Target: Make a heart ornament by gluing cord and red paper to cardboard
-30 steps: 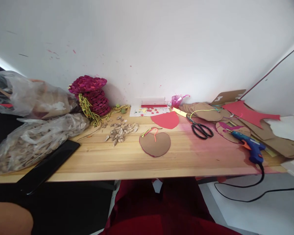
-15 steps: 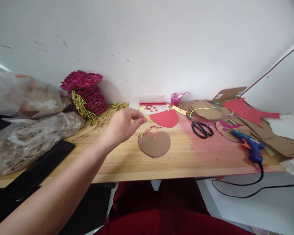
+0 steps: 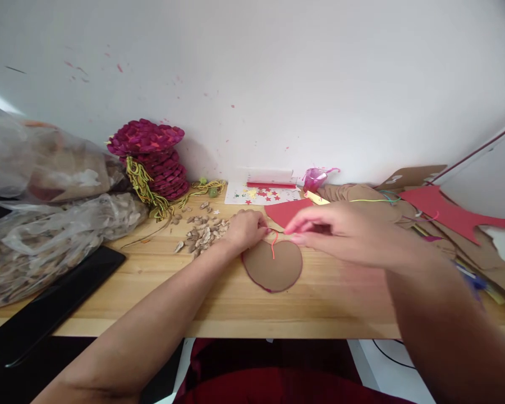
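Note:
A brown cardboard heart (image 3: 272,268) with a dark pinkish edge lies on the wooden table. An orange cord (image 3: 274,247) hangs over its top notch, beside a thin dark cord (image 3: 276,230). My left hand (image 3: 246,230) rests at the heart's upper left, fingers pressed together at the left end of the cords; it hides the yellow-green strands there. From the right, my right hand (image 3: 332,229) reaches over the heart's upper right. It is somewhat blurred, with thumb and forefinger apart close to the dark cord's right end.
Nutshell-like pieces (image 3: 202,233) lie left of my left hand. Behind are red paper (image 3: 288,211), a sheet with star stickers (image 3: 235,193) and a purple-stained cup (image 3: 315,178). Left stand a magenta stacked ornament (image 3: 147,137), plastic bags (image 3: 105,210) and a black tray-like object (image 3: 67,297).
My right hand has come in from the right. My left hand has lowered onto the heart's upper left edge and the cords. The view has shifted slightly, and the scissors are now hidden.

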Tool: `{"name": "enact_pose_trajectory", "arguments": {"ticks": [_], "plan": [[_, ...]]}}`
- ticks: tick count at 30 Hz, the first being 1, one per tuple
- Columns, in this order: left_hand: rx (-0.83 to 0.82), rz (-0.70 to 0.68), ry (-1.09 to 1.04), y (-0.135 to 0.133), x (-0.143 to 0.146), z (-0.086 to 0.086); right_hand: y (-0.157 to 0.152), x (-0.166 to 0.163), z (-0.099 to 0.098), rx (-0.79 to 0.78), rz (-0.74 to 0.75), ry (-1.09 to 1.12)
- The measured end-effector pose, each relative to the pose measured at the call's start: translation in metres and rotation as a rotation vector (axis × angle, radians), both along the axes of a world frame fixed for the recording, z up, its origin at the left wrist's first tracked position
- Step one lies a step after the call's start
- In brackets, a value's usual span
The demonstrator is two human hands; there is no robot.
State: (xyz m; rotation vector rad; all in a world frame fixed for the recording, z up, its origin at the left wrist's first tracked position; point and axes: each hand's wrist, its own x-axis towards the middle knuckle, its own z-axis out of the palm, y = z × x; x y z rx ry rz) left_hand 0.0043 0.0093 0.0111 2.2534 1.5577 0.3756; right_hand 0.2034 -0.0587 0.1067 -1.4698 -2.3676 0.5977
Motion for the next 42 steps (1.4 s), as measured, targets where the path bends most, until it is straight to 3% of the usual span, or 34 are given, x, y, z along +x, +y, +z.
{"name": "enact_pose_trajectory", "arguments": {"ticks": [4,7,9,15,17,22,28,39,42], "plan": [[0.008,-0.013,0.002,-0.001,0.000,-0.002,0.043,-0.016,-0.045,-0.038,-0.122,-0.270],[0.047,-0.035,-0.028,0.001,-0.003,-0.007,0.061,-0.020,-0.074,-0.032,-0.109,-0.253],[0.067,-0.044,-0.057,0.002,-0.005,-0.010,0.063,-0.018,-0.082,-0.051,-0.085,-0.211],[0.057,-0.068,-0.343,0.003,-0.012,-0.012,0.058,-0.008,-0.079,0.015,-0.098,0.085],[-0.077,-0.062,-0.503,0.002,-0.013,-0.011,0.057,-0.009,-0.076,-0.022,-0.116,0.204],[-0.541,-0.096,-0.903,-0.003,-0.011,-0.007,0.059,-0.011,-0.074,-0.280,-0.115,0.665],[-0.803,-0.034,-1.143,-0.009,-0.009,-0.001,0.061,-0.006,-0.074,-0.455,-0.125,1.025],[-0.848,-0.023,-1.151,-0.014,-0.009,0.006,0.063,-0.009,-0.079,-0.540,-0.286,1.220],[-0.825,-0.011,-1.172,-0.014,-0.009,0.007,0.064,-0.011,-0.081,-0.444,-0.368,1.159]]}}
